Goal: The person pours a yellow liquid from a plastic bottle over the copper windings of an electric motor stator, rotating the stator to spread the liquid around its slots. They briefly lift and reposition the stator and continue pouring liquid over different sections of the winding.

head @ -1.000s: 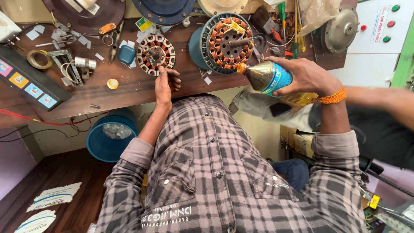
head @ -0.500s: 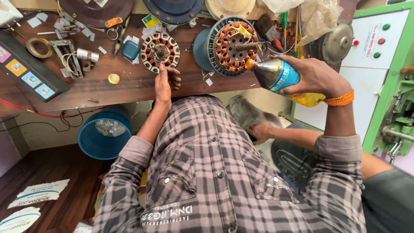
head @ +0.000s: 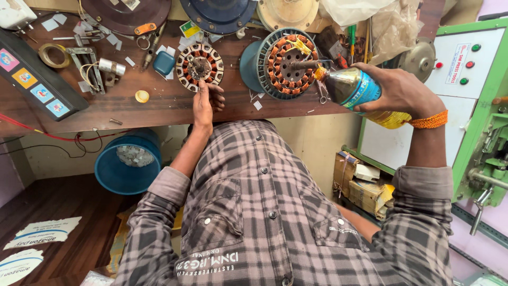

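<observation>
My right hand [head: 402,90] grips a metal spray can [head: 355,87] with a blue and yellow label. The can is tilted, and its orange nozzle touches the rim of a large stator [head: 286,62] with copper windings in a blue housing. My left hand [head: 205,101] rests on the front edge of the wooden workbench [head: 174,103], its fingers loosely bent and holding nothing. It lies just below a smaller bare stator [head: 199,66] with copper coils.
Tape roll [head: 49,55], pliers [head: 153,45], metal scraps and fan covers [head: 219,13] litter the bench. A black strip with coloured stickers [head: 34,85] lies at left. A blue bucket [head: 129,161] stands under the bench. A green and white machine [head: 465,79] and cardboard boxes [head: 365,185] are at right.
The can's nozzle stays at the large stator and my left hand stays on the bench edge. Another person's arm, seen earlier at right, is gone from view.
</observation>
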A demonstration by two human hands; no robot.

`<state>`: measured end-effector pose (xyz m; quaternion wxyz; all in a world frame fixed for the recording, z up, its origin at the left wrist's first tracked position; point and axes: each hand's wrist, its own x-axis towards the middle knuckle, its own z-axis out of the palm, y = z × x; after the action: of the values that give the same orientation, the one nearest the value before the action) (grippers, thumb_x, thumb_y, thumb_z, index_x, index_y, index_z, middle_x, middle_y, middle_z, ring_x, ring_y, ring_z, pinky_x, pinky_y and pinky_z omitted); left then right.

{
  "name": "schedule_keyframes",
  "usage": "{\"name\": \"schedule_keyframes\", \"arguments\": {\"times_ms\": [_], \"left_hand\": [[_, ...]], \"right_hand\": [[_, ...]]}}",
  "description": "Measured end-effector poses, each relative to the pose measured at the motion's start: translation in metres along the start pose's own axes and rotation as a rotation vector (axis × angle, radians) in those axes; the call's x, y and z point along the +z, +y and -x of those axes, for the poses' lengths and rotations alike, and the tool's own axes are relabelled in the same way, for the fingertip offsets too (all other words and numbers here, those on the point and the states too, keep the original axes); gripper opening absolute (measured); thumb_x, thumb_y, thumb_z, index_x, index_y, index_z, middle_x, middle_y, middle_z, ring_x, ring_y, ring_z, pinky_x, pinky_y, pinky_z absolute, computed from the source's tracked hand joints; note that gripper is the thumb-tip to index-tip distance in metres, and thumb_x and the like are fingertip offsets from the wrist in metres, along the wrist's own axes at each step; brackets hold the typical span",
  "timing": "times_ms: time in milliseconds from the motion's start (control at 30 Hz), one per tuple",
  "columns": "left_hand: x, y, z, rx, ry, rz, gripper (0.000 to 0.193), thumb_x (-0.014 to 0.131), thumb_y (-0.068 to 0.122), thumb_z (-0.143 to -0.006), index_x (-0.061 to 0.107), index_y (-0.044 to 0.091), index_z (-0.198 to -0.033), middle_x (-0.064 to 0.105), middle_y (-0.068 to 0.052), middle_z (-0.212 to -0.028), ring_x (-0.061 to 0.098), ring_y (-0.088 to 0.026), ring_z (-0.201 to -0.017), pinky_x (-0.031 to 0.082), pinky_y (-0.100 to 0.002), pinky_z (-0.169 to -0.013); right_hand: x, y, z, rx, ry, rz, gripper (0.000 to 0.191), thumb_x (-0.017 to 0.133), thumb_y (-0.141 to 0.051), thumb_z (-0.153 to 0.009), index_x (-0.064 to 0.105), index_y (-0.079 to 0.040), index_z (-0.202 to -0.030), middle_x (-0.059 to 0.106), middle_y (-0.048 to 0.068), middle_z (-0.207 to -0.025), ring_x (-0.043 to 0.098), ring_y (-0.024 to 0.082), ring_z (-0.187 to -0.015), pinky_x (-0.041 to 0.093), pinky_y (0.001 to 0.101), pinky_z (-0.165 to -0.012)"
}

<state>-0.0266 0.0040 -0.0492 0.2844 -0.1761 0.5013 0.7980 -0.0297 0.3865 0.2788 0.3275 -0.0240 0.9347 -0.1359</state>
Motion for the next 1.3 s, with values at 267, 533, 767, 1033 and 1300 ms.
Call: {"name": "schedule_keyframes", "arguments": {"times_ms": [267,533,767,1033,1300], "left_hand": [[0.013,-0.001,0.000,0.034,0.018,-0.010,0.068,0.034,0.069,-0.103,0.065,0.009,-0.096,0.062,0.000,-0.076,0.058,-0.009,-0.066,0.049,-0.024,-0.059],[0.016,-0.007,-0.003,0.020,0.061,0.028,0.067,0.036,0.068,-0.103,0.066,0.009,-0.095,0.062,0.000,-0.074,0.058,-0.009,-0.063,0.049,-0.024,-0.058],[0.018,-0.010,-0.003,0.027,0.095,0.047,0.067,0.036,0.067,-0.104,0.066,0.008,-0.094,0.062,0.000,-0.072,0.058,-0.009,-0.061,0.049,-0.024,-0.057],[0.021,-0.003,0.000,0.034,0.105,0.034,0.067,0.036,0.068,-0.104,0.066,0.008,-0.094,0.061,0.000,-0.074,0.057,-0.009,-0.064,0.048,-0.024,-0.057],[0.022,0.004,0.001,0.016,0.114,0.025,0.068,0.035,0.068,-0.103,0.066,0.008,-0.095,0.061,0.000,-0.075,0.058,-0.009,-0.065,0.048,-0.024,-0.058]], "right_hand": [[-0.008,0.018,-0.008,-0.038,0.009,0.011,0.098,0.084,-0.043,-0.065,0.050,-0.011,-0.152,0.071,0.025,-0.112,0.069,0.044,-0.101,0.053,0.0500,-0.084],[-0.017,0.030,-0.024,-0.066,-0.004,0.067,0.100,0.084,-0.042,-0.065,0.049,-0.011,-0.153,0.071,0.027,-0.113,0.069,0.045,-0.100,0.053,0.0510,-0.085],[-0.028,0.035,-0.036,-0.068,-0.018,0.069,0.097,0.083,-0.040,-0.067,0.048,-0.013,-0.154,0.071,0.026,-0.112,0.069,0.045,-0.097,0.053,0.0510,-0.085],[-0.040,0.032,-0.050,-0.089,-0.024,0.106,0.099,0.084,-0.040,-0.067,0.048,-0.011,-0.154,0.070,0.027,-0.112,0.068,0.046,-0.098,0.052,0.0513,-0.084],[-0.050,0.019,-0.068,-0.146,-0.001,0.116,0.097,0.084,-0.041,-0.067,0.050,-0.009,-0.152,0.070,0.027,-0.116,0.067,0.046,-0.101,0.051,0.0512,-0.085]]}}
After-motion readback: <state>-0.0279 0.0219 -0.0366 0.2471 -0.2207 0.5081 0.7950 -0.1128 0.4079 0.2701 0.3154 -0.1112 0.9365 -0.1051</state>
